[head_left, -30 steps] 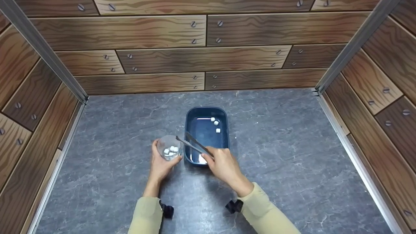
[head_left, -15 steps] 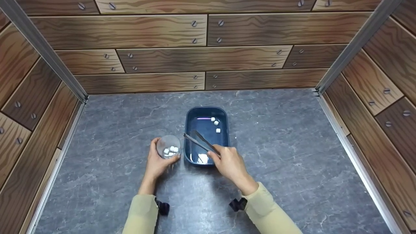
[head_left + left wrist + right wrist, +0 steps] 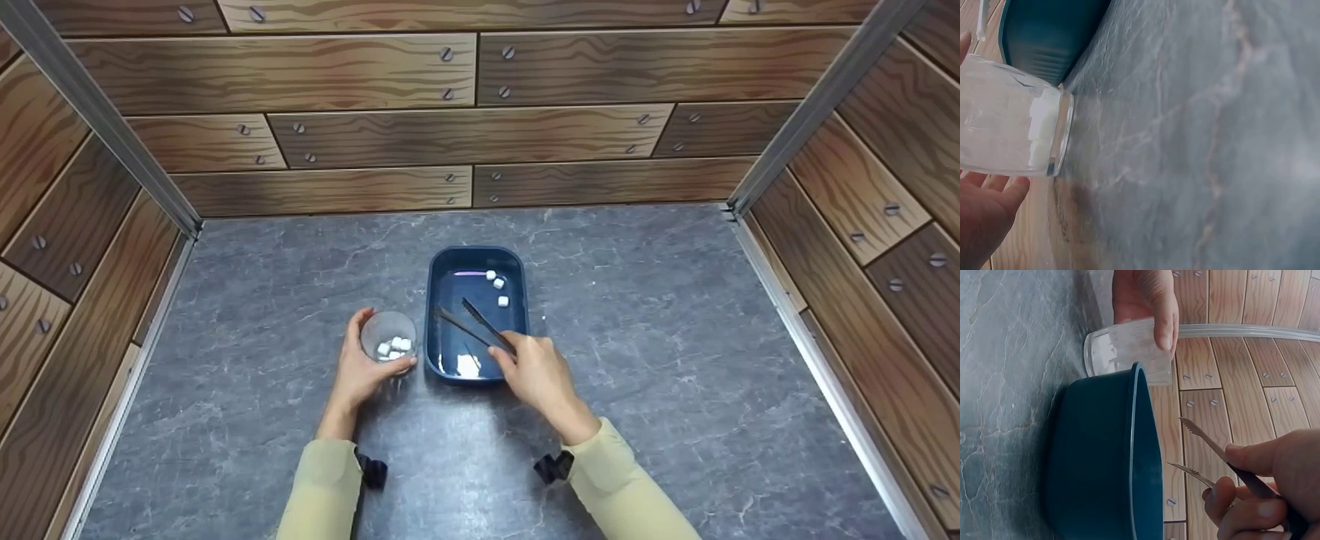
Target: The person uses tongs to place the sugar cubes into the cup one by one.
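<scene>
In the head view my left hand (image 3: 361,373) holds a clear glass (image 3: 388,330) upright, fingers on its far side and thumb in front. Several small white cubes (image 3: 402,344) lie at the bottom of the glass; the left wrist view shows the glass base (image 3: 1064,132) at the tabletop. My right hand (image 3: 536,373) grips a pair of metal tongs (image 3: 480,321) above a dark blue tub (image 3: 428,322). The tong arms are spread with nothing between their serrated tips. Three white cubes (image 3: 502,301) lie in the tub's far right part.
The tub stands just right of the glass on a grey marbled tabletop (image 3: 660,315). Wood-patterned panels (image 3: 375,135) enclose the back and both sides, with metal rails (image 3: 817,405) along the side edges.
My right hand has drawn the tongs rightward, from beside the glass to over the tub. The left hand with the glass has shifted slightly left. The cubes have stayed put.
</scene>
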Demonstrator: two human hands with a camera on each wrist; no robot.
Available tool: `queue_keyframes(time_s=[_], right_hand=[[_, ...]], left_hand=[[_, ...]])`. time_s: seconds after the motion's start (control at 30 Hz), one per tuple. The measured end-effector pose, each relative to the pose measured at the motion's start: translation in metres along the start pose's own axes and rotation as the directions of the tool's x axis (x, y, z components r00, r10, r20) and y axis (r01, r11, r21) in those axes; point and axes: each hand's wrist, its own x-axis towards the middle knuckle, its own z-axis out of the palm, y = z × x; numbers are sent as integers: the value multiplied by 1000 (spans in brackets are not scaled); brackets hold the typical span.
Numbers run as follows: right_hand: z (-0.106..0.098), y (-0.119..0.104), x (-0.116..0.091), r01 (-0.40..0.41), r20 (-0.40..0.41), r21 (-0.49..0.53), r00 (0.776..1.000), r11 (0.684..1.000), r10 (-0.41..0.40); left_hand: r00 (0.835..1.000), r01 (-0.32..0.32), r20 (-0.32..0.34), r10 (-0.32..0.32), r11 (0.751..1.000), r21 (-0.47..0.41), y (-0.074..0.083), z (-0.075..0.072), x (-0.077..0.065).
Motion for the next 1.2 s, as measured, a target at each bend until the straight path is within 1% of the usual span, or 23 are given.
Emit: queue_keyframes(time_s=[0.13, 0.4, 0.67, 0.8, 0.93, 1.03, 1.2], right_hand=[[1, 3, 1, -14, 3, -18, 1000, 1000, 14], [2, 7, 4, -51, 15, -42, 999, 998, 52], [3, 9, 7, -65, 12, -83, 998, 994, 66], [3, 10, 9, -74, -12, -134, 997, 988, 73], [4, 10, 12, -105, -25, -173, 995, 979, 102], [5, 10, 14, -130, -11, -193, 991, 973, 130], [5, 13, 18, -140, -5, -229, 990, 963, 142]], left_hand=[[1000, -8, 13, 8, 1000, -5, 0, 0, 2], [999, 43, 27, -45, 997, 63, -1, -1, 3], [998, 41, 39, -42, 998, 43, -3, 0, 4], [998, 43, 41, -45, 998, 54, -2, 0, 4], [998, 39, 46, -42, 998, 45, -2, 0, 4], [998, 39, 48, -41, 999, 38, -3, 0, 4], [998, 48, 50, -49, 998, 36, -4, -1, 4]])
